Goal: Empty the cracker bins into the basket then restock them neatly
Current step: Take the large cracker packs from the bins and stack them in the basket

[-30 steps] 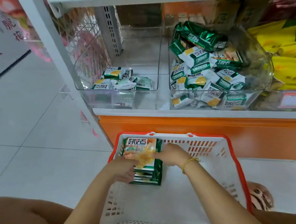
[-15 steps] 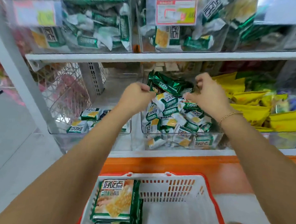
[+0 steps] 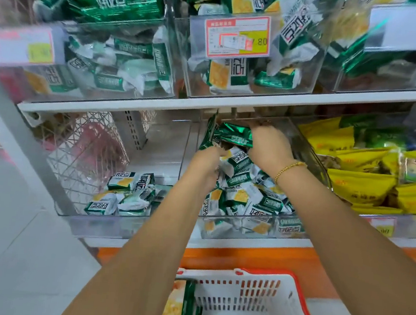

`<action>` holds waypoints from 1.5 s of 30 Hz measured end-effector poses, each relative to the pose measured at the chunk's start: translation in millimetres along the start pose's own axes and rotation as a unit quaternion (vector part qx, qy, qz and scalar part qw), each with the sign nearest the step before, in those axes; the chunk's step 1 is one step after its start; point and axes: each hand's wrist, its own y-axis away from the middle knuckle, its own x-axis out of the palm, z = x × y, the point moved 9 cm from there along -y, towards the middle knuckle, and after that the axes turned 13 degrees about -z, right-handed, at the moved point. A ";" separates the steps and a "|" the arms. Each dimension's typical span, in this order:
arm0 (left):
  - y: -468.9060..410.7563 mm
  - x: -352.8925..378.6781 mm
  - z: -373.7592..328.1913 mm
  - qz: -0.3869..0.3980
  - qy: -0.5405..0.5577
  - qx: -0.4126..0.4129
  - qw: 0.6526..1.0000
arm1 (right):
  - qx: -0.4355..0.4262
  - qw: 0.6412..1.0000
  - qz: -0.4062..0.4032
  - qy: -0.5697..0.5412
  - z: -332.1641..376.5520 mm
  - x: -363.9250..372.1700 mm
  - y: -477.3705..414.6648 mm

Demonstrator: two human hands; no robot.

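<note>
Nearest, below the forearms, the white basket [image 3: 251, 298] with its red rim holds a stack of cracker multipacks [image 3: 178, 308] against its left wall. Further out, the left hand [image 3: 206, 163] curls onto the near end of a green foil multipack [image 3: 234, 137]. The right hand [image 3: 269, 146] grasps its far end. The pack lies atop the heap in the clear bin [image 3: 307, 150]. Under both hands lie loose single cracker packets [image 3: 249, 197]. The foil looks light, slick and crinkly, and the crackers inside are likely brittle, so a hold at both short ends, without squeezing the middle, should suit. Left of the left hand, a second bin [image 3: 107, 226] holds few packets.
</note>
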 end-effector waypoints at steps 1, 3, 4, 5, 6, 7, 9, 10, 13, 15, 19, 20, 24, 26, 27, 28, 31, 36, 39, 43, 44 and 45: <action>-4.9 -0.4 3.6 -0.012 0.024 -0.015 1.000 | 0.010 1.000 -0.001 0.014 -6.3 -2.4 0.2; -11.6 0.3 5.0 -0.044 0.051 -0.026 0.997 | 0.020 1.000 -0.011 0.021 -16.7 -6.4 2.4; -14.3 1.7 5.3 -0.057 0.052 -0.025 0.997 | 0.021 1.000 -0.014 0.017 -20.1 -6.5 4.4; -17.0 4.8 4.3 -0.064 0.057 -0.026 0.996 | 0.019 1.000 -0.018 0.010 -22.7 -7.3 6.2; -17.6 8.8 4.9 -0.063 0.059 -0.034 0.996 | 0.019 1.000 -0.020 0.003 -25.1 -8.6 8.0; -18.8 13.4 5.5 -0.062 0.066 -0.041 0.995 | 0.023 1.000 -0.020 -0.003 -28.2 -10.1 9.5; -22.2 15.8 6.1 -0.090 0.055 -0.026 0.994 | 0.041 0.999 -0.025 -0.019 -34.7 -15.1 12.1; -24.6 16.4 5.9 -0.103 0.047 -0.012 0.993 | 0.049 0.998 -0.032 -0.026 -36.6 -18.4 14.2; -30.6 18.1 1.1 -0.131 -0.016 0.068 0.989 | 0.045 0.997 -0.049 -0.044 -36.9 -25.6 23.3; -27.7 11.9 -2.7 -0.146 -0.028 0.099 0.984 | 0.039 0.995 -0.059 -0.072 -36.0 -32.0 30.7; -14.7 -11.7 -9.3 -0.168 -0.021 0.134 0.977 | 0.029 0.990 -0.073 -0.117 -35.8 -49.5 45.9; -8.0 -16.6 -13.6 -0.171 -0.029 0.158 0.972 | 0.031 0.989 -0.071 -0.123 -35.9 -52.6 49.3; 30.8 -35.3 -28.8 -0.186 -0.033 0.227 0.955 | 0.045 0.988 -0.077 -0.126 -35.2 -63.0 56.1; 42.5 -51.2 -25.4 -0.189 0.006 0.196 0.962 | 0.053 0.985 -0.088 -0.136 -34.8 -69.2 58.2; 46.4 -60.9 -22.3 -0.192 0.030 0.181 0.964 | 0.052 0.984 -0.095 -0.140 -34.0 -73.3 59.2; 52.4 -72.2 -19.9 -0.196 0.058 0.172 0.964 | 0.047 0.983 -0.102 -0.143 -33.1 -77.8 60.2; 65.4 -102.1 -3.2 -0.195 0.151 0.134 0.960 | 0.022 0.980 -0.127 -0.152 -30.6 -94.5 62.5; 85.9 -135.0 38.8 -0.173 0.239 0.054 0.954 | -0.028 0.978 -0.149 -0.143 -26.9 -118.7 64.1; 98.1 -139.2 54.4 -0.105 0.304 0.020 0.947 | -0.027 0.975 -0.169 -0.143 -32.9 -135.4 68.4; 119.3 -144.7 74.5 -0.025 0.321 -0.014 0.947 | -0.074 0.969 -0.189 -0.141 -26.3 -167.1 87.1; 124.2 -148.4 80.9 -0.013 0.294 -0.010 0.956 | -0.074 0.968 -0.185 -0.155 -25.2 -174.9 93.4; 129.1 -151.6 86.9 -0.006 0.266 -0.007 0.964 | -0.065 0.966 -0.175 -0.180 -26.0 -182.2 99.7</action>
